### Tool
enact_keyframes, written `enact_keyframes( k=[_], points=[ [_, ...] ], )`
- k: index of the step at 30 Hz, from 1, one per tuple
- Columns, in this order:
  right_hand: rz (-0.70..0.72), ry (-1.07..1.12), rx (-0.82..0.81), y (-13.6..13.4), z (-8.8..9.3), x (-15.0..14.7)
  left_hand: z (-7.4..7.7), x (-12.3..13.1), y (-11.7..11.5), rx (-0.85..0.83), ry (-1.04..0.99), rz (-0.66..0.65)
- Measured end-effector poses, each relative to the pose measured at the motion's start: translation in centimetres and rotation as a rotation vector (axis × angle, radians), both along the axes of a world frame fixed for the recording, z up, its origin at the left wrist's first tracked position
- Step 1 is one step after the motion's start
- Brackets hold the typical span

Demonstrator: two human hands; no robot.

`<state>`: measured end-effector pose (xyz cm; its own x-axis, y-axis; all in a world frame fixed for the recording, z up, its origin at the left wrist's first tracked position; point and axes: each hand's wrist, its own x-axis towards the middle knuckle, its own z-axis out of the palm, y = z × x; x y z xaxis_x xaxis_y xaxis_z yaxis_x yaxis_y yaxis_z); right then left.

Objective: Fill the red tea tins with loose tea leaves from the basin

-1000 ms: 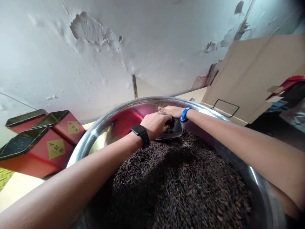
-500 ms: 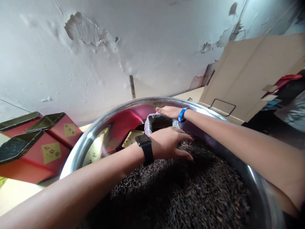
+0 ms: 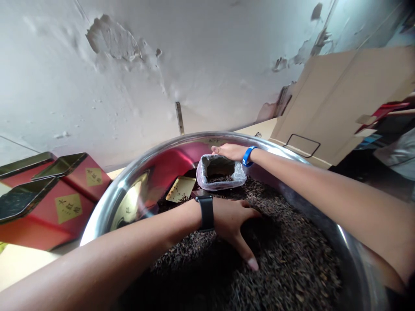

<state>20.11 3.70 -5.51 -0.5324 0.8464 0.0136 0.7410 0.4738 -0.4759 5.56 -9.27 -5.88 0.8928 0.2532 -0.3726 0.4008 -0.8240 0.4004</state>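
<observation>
Head | left hand [image 3: 235, 222] unclenched, flat on tea leaves [image 3: 292, 259] | right hand [image 3: 228, 151] grasping bag [image 3: 220, 175] at basin [image 3: 112, 196] far rim

Three red square tins [image 3: 65, 203], each marked with a yellow label, are seen grouped closely together at the left on a pale tabletop [image 3: 16, 263]. Behind them a white wall [image 3: 210, 56] is shown with its paint peeled away in patches [image 3: 110, 36], and a thin metal strip [image 3: 179, 117] is fixed upright against it. Large sheets of cardboard [image 3: 353, 95] are leaned against the wall at the right.
</observation>
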Motion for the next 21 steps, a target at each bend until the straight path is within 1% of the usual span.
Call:
enact_keyframes(
  k=[4, 7, 11, 14, 16, 17, 19, 21],
  points=[
    [-0.005, -0.004, 0.005, -0.2, 0.1, 0.0, -0.2, 0.6, 0.5, 0.130, -0.089, -0.079],
    [0.007, 0.005, -0.008, -0.1, 0.0, 0.0, 0.3, 0.7, 0.7, 0.179, -0.143, -0.121],
    [-0.013, 0.006, 0.004, 0.0, -0.1, -0.1, 1.7, 0.4, 0.7, 0.178, -0.268, -0.094],
    [-0.040, -0.007, -0.010, -0.1, 0.0, -0.2, 2.5, 0.0, 1.4, 0.290, -0.449, -0.040],
    [-0.055, -0.012, -0.020, -0.1, 0.1, -0.3, 2.3, -0.4, 2.6, 0.429, -0.557, 0.020],
    [-0.061, -0.013, -0.020, -0.2, 0.1, -0.4, 2.0, -0.6, 3.3, 0.507, -0.573, 0.057],
    [-0.054, -0.002, -0.020, -0.2, 0.1, -0.3, 1.1, -1.2, 4.9, 0.631, -0.496, 0.133],
    [-0.027, 0.025, -0.024, -0.1, 0.1, -0.3, 0.1, -1.8, 6.3, 0.684, -0.415, 0.199]
  ],
)
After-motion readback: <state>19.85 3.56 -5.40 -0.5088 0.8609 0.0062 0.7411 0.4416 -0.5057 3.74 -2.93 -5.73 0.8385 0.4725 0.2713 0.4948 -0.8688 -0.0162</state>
